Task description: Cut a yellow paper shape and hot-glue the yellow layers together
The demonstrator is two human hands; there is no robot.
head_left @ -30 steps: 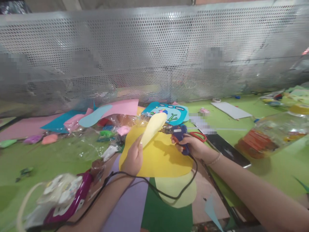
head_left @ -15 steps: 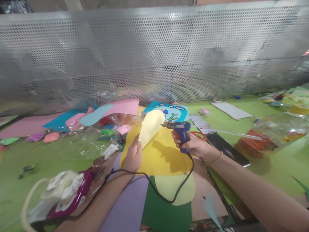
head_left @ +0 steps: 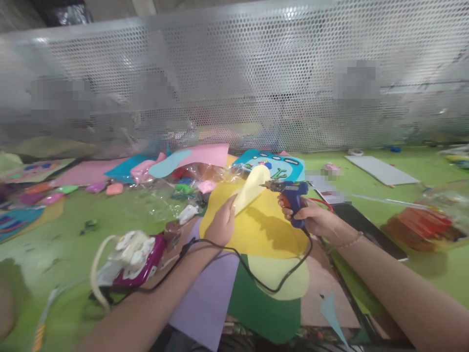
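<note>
My left hand [head_left: 220, 224] grips the lower left edge of a pale yellow paper cutout [head_left: 252, 188], which is tilted up on its side. Fingers of my right hand [head_left: 308, 215] wrap the handle of a blue hot glue gun [head_left: 293, 195]. Its nozzle points left, close to the right edge of the cutout; whether they touch I cannot tell. Beneath both hands lies a larger yellow paper shape [head_left: 264, 234]. The gun's black cord [head_left: 252, 278] loops over a second pale yellow shape [head_left: 293, 274] and across my left forearm.
A power strip [head_left: 137, 256] with plugs sits at left, near a utility knife [head_left: 44, 313]. Purple [head_left: 205, 303] and green paper [head_left: 267, 308] lie in front. At right are a black phone [head_left: 366, 227] and a plastic bottle [head_left: 432, 220]. A perforated metal panel [head_left: 249, 78] stands behind.
The view has swung left, so everything sits further right. The pale yellow cutout has tipped to a narrower, more edge-on angle. Both hands keep their holds.
</note>
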